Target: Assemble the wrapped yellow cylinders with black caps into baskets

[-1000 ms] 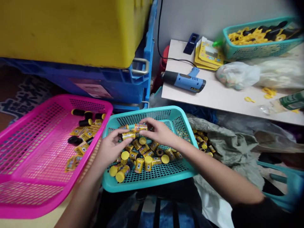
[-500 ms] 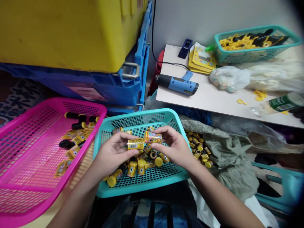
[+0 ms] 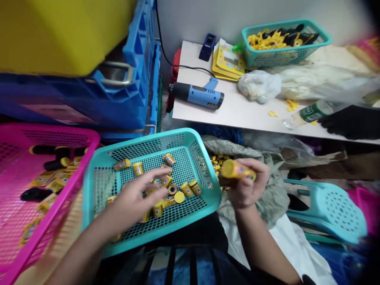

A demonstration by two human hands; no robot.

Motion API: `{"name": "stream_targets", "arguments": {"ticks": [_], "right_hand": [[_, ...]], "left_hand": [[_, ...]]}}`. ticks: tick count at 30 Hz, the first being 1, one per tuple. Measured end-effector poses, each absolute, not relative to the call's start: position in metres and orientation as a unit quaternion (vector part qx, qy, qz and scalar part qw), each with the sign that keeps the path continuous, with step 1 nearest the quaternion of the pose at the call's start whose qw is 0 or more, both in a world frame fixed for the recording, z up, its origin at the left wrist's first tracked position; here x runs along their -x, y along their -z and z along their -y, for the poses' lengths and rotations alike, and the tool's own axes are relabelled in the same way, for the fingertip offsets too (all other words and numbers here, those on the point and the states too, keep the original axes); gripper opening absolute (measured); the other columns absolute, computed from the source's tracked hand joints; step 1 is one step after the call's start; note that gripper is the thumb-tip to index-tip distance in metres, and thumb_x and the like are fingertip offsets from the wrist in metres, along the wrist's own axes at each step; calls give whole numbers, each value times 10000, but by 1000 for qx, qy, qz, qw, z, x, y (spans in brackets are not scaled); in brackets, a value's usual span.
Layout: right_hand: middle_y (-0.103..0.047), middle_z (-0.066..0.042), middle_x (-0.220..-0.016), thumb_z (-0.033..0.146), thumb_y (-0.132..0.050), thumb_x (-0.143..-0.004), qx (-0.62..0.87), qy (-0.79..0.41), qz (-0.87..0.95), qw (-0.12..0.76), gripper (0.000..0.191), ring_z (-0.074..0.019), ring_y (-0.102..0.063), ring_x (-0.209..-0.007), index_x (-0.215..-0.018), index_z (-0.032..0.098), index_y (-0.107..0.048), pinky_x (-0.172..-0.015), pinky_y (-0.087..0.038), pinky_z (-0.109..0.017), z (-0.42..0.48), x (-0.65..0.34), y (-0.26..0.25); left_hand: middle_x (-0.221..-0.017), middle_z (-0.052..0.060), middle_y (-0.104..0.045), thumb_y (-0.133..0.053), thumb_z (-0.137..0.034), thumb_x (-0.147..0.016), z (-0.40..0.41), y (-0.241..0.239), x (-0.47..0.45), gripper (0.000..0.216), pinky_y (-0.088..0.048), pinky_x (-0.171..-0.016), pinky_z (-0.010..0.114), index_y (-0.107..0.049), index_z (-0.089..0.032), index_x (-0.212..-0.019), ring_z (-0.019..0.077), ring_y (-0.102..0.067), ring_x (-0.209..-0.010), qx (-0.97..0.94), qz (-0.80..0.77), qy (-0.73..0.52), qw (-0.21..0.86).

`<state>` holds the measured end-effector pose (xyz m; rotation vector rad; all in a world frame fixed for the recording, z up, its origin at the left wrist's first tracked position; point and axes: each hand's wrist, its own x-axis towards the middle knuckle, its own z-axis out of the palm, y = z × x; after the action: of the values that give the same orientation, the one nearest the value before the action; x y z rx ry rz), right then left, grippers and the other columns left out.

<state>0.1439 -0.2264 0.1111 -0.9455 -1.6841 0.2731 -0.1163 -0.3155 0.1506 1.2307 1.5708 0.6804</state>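
My right hand [image 3: 251,184] is raised to the right of the teal basket, its fingers wrapped around a small yellow capped canister [image 3: 234,170]. Motion blur keeps me from telling whether a second canister is in that grip. Over the basket [image 3: 151,237], my left hand [image 3: 142,194] has its fingers stretched out and apart, with nothing visible in them. Several yellow printed canisters lie loose beneath it, among them an upright one [image 3: 138,169] and one with a round lid [image 3: 179,197]. The left hand and forearm hide part of the pile.
An open grey-green sack [image 3: 267,198] with more canisters stands right of the basket. At left is a pink basket [image 3: 89,138] holding black pieces and yellow packets. A blue heat gun [image 3: 204,97] lies on the white shelf [image 3: 190,113]. A teal stool [image 3: 341,209] stands at right.
My right hand has swung right, out of the basket toward the sack, with a canister. My left hand has let go of its canister and opened. The view has turned right.
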Motion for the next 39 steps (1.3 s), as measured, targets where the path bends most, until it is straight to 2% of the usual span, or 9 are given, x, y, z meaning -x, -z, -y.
{"name": "stream_targets", "arguments": {"ticks": [3,5,10,14,18,21,27,33,39], "right_hand": [[-657,-102,-979,483,-435,-943,521,-108,766,361,368,-222,-636,-874,-1079,185,-602,-791,-508,-368,201,-217,-96],[-671,-133,-1064,512,-426,-928,566,-109,776,254,439,-267,-631,-984,-1115,166,-621,-881,-496,-433,186,-249,-91],[-685,-124,-1061,465,-373,-980,561,-133,736,356,426,-228,-642,-1000,-1090,163,-653,-908,-498,-398,172,-224,-115],[-696,-88,-1018,396,-449,-980,413,-232,818,325,310,-195,-651,-947,-1059,189,-667,-882,-513,-354,175,-125,-147],[-693,-113,-1071,328,-503,-961,214,-283,934,48,262,-260,-644,-1010,-1089,164,-663,-892,-508,-420,193,-15,-145],[-696,-161,-966,369,-553,-934,303,-287,907,-59,293,-281,-653,-941,-988,100,-657,-825,-517,-427,211,49,-116],[-694,-166,-937,303,-642,-859,356,-290,887,-53,313,-250,-654,-899,-1080,87,-597,-821,-520,-398,218,80,-79],[-655,-101,-1173,398,-560,-928,287,-523,798,84,417,-192,-632,-1046,-1282,178,-574,-930,-514,-356,199,21,-119],[-657,-35,-953,461,-714,-810,298,-670,665,139,485,-100,-598,-691,-1217,219,-607,-643,-538,-258,218,-32,-142]], "left_hand": [[-1325,161,-617,-388,-344,-931,309,-118,161,437,-383,-1093,518,-617,-152,-1251,355,-524,-1278,-558,-784,-150,227],[-1366,254,-550,-343,-219,-919,310,-93,183,482,-358,-1091,553,-565,-47,-1310,408,-493,-1293,-586,-789,-33,181],[-1233,260,-618,-401,-216,-887,313,-60,195,533,-451,-954,564,-500,-124,-1402,440,-566,-1165,-595,-787,56,153],[-1167,209,-684,-389,-301,-913,313,-71,189,511,-464,-959,525,-529,-118,-1370,388,-609,-1128,-579,-795,8,181],[-1211,152,-684,-330,-376,-955,324,-85,189,522,-507,-932,450,-526,-169,-1392,296,-679,-1031,-506,-813,-164,235],[-1143,136,-708,-463,-466,-909,337,-85,192,508,-569,-758,392,-568,-180,-1314,236,-716,-765,-405,-828,-291,257],[-952,109,-755,-803,-454,-636,346,-92,194,478,-588,-759,378,-593,-163,-953,235,-726,-816,-262,-759,-497,330],[-1108,129,-745,-800,-474,-681,345,-123,184,499,-549,-949,433,-687,-159,-1052,276,-696,-1030,-283,-708,-509,399],[-1104,101,-736,-784,-397,-711,337,-129,168,366,-540,-972,426,-680,-173,-981,256,-679,-1059,-327,-666,-528,414]]}}
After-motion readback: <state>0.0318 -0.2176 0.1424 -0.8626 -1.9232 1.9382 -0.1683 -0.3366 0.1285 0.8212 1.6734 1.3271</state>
